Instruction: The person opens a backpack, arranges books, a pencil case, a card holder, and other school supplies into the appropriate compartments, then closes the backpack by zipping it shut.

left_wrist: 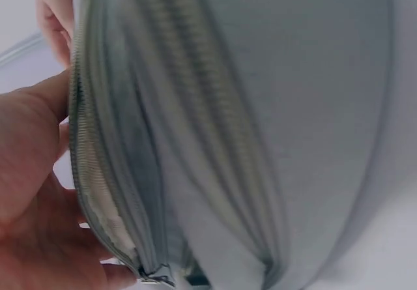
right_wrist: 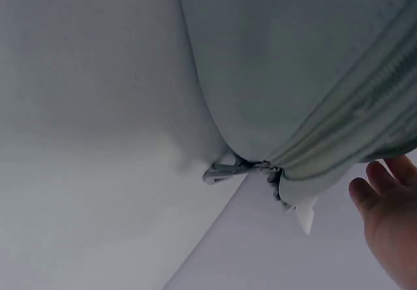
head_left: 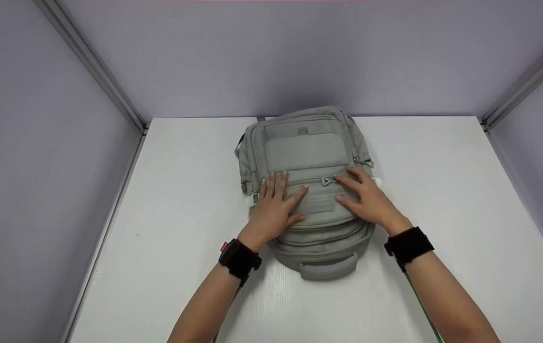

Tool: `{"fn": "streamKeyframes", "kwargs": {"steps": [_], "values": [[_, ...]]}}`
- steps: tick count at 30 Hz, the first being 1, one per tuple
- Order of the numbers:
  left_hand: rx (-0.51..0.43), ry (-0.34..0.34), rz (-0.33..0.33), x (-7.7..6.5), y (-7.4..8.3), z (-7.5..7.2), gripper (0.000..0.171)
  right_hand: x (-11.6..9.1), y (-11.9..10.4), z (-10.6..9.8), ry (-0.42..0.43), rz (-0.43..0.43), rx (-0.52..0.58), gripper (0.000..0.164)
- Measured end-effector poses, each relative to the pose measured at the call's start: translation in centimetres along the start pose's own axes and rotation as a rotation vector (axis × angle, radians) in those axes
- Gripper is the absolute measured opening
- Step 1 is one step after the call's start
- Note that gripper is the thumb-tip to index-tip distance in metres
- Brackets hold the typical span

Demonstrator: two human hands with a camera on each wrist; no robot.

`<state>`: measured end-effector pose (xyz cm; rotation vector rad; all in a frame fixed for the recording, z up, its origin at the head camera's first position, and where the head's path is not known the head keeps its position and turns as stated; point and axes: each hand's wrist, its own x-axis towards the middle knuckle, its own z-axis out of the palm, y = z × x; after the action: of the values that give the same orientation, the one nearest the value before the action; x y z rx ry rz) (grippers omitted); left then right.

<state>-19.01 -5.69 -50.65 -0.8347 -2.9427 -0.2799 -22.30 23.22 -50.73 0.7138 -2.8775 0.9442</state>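
Observation:
A grey-green backpack (head_left: pixel 307 151) lies on its back on the white table, its padded top handle (head_left: pixel 329 270) toward the person. Across the lower left of its front pocket, my left hand (head_left: pixel 273 209) rests with fingers spread. My right hand (head_left: pixel 369 197) touches the pocket's right side, fingers slightly bent and apart. Beside its fingertips lies a triangular zipper pull (head_left: pixel 326 181). In the left wrist view, zipper teeth (left_wrist: pixel 195 75) run along the bag's curved edge, near the left hand's thumb and fingers. A strap end (right_wrist: pixel 228 170) sticks out from the bag's side in the right wrist view.
The white table (head_left: pixel 176 190) reaches out on both sides of the bag. Pale panels (head_left: pixel 214 57) stand behind it and at left and right, with metal posts (head_left: pixel 104 71) at the corners. Black wrist bands (head_left: pixel 240 259) sit on both wrists.

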Motion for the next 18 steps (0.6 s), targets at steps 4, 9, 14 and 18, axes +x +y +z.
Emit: {"fn": "streamKeyframes", "kwargs": {"steps": [4, 9, 14, 18], "values": [[0.010, 0.000, 0.006, 0.0, -0.6, -0.1, 0.070, 0.0, -0.8, 1.2, -0.024, -0.001, -0.013, 0.055], [0.005, -0.024, 0.002, 0.4, -1.6, -0.7, 0.071, 0.1, -1.5, 2.3, 0.007, -0.046, -0.060, 0.055], [-0.104, 0.027, 0.018, 0.8, -3.3, -0.9, 0.070, 0.4, -2.4, 2.9, -0.016, -0.024, -0.113, 0.058], [-0.274, 0.247, -0.034, 1.0, -5.0, -0.7, 0.046, 0.6, -3.0, 3.1, -0.047, -0.003, -0.145, 0.058]]}}
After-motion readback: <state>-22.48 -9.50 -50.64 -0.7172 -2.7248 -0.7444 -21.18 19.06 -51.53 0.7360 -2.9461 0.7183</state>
